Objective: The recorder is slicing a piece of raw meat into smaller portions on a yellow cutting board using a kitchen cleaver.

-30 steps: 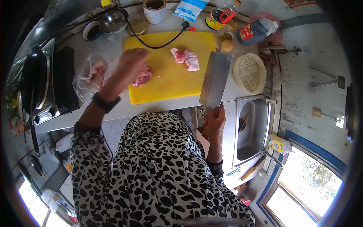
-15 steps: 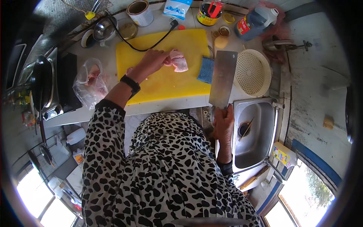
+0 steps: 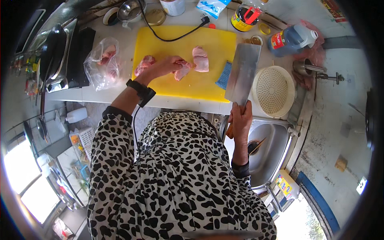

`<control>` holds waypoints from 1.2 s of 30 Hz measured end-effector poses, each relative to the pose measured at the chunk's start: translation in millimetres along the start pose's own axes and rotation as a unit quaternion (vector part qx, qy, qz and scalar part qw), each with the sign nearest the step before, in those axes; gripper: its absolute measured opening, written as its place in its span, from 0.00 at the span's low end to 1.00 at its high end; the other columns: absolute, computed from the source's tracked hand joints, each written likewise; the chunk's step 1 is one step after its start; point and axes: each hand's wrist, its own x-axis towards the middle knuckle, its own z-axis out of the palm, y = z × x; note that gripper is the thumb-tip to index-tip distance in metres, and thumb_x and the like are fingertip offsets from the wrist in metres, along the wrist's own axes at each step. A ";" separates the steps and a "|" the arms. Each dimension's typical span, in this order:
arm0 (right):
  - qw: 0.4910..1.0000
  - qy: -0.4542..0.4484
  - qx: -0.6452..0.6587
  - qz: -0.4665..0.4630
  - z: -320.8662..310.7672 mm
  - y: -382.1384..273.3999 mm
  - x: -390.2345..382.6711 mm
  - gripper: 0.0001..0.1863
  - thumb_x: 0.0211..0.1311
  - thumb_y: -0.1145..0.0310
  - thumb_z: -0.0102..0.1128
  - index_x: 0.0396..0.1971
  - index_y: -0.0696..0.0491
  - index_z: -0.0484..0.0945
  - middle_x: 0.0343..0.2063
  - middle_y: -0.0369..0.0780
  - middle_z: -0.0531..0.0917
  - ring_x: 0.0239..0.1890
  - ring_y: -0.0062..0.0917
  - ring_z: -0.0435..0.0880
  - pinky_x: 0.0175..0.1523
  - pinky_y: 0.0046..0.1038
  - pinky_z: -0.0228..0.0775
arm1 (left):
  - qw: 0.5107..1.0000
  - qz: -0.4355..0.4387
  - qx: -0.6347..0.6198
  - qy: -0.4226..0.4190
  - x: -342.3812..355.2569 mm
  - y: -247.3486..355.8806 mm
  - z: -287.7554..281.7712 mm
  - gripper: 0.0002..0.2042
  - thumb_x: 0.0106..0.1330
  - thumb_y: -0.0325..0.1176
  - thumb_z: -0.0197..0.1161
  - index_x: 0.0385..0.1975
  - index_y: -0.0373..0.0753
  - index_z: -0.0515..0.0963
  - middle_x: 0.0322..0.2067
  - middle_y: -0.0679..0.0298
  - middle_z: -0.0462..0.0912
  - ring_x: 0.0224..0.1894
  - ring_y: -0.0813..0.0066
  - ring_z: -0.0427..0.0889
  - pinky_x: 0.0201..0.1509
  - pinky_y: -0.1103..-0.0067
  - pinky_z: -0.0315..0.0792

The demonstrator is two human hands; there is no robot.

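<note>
A: Step in hand?
B: Positioning, I judge: my left grip [image 3: 169, 65] pinches a meat piece [image 3: 182, 72] over the yellow board [image 3: 200, 90]; my right grip [image 3: 241, 119] encloses the cleaver [image 3: 244, 74].
A: Next?
B: Any cut calls for the left kept clear.

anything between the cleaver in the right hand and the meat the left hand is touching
Yes, seen from above: a blue cloth or sponge lies on the yellow board beside the cleaver, and another meat piece lies right of the piece the left hand touches.
</note>
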 end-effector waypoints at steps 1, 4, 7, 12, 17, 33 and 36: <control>1.000 -0.005 0.002 -0.003 0.9 1.7 1.4 0.05 0.73 0.70 0.55 0.40 0.55 0.70 0.18 0.31 0.70 0.15 0.12 0.67 0.20 0.17 0.61 | 1.000 -0.003 -0.003 0.003 -0.5 -4.3 -1.0 0.16 0.69 0.33 0.60 0.54 0.33 0.75 0.44 0.64 0.83 0.46 0.74 0.80 0.49 0.75 0.74; 1.000 -0.018 -0.004 -0.011 1.9 8.3 4.1 0.06 0.73 0.70 0.55 0.41 0.56 0.71 0.18 0.31 0.70 0.15 0.12 0.67 0.20 0.17 0.61 | 0.997 0.007 0.077 -0.028 1.0 -22.9 -4.9 0.15 0.72 0.35 0.56 0.53 0.33 0.76 0.44 0.67 0.82 0.49 0.77 0.79 0.51 0.77 0.73; 1.000 -0.015 -0.009 -0.008 4.4 9.8 2.7 0.06 0.72 0.70 0.56 0.41 0.56 0.71 0.18 0.31 0.70 0.15 0.12 0.67 0.20 0.17 0.62 | 0.998 0.037 0.031 -0.027 3.4 -32.5 -3.9 0.15 0.69 0.33 0.57 0.51 0.33 0.79 0.42 0.63 0.84 0.44 0.75 0.81 0.49 0.79 0.74; 1.000 -0.001 -0.005 0.012 2.2 13.8 -2.3 0.07 0.73 0.69 0.56 0.42 0.56 0.71 0.18 0.31 0.70 0.16 0.12 0.67 0.21 0.17 0.62 | 0.994 -0.083 0.063 0.034 -21.1 38.2 -10.1 0.20 0.74 0.50 0.55 0.53 0.42 0.78 0.41 0.71 0.85 0.41 0.85 0.81 0.47 0.83 0.73; 1.000 0.004 0.013 0.007 5.3 6.4 -6.6 0.06 0.72 0.71 0.55 0.42 0.56 0.71 0.18 0.32 0.71 0.16 0.12 0.67 0.20 0.18 0.61 | 0.991 -0.121 -0.028 0.046 -9.7 -9.2 -26.0 0.25 0.75 0.57 0.51 0.52 0.41 0.79 0.40 0.66 0.85 0.40 0.82 0.82 0.46 0.81 0.74; 0.999 0.013 -0.034 -0.019 22.6 10.4 0.3 0.08 0.71 0.71 0.55 0.45 0.56 0.70 0.19 0.33 0.70 0.16 0.14 0.66 0.21 0.20 0.61 | 0.957 0.041 -0.254 0.137 -163.3 -26.4 -116.6 0.20 0.72 0.36 0.63 0.58 0.33 0.76 0.50 0.65 0.81 0.48 0.77 0.82 0.51 0.82 0.78; 0.999 0.034 -0.020 -0.037 39.5 -3.8 -10.9 0.10 0.71 0.69 0.56 0.34 0.53 0.64 0.17 0.33 0.69 0.14 0.14 0.67 0.18 0.19 0.62 | 0.959 0.027 -0.206 0.195 -214.1 -55.8 -174.3 0.13 0.73 0.32 0.58 0.53 0.37 0.81 0.52 0.63 0.82 0.52 0.75 0.81 0.58 0.81 0.76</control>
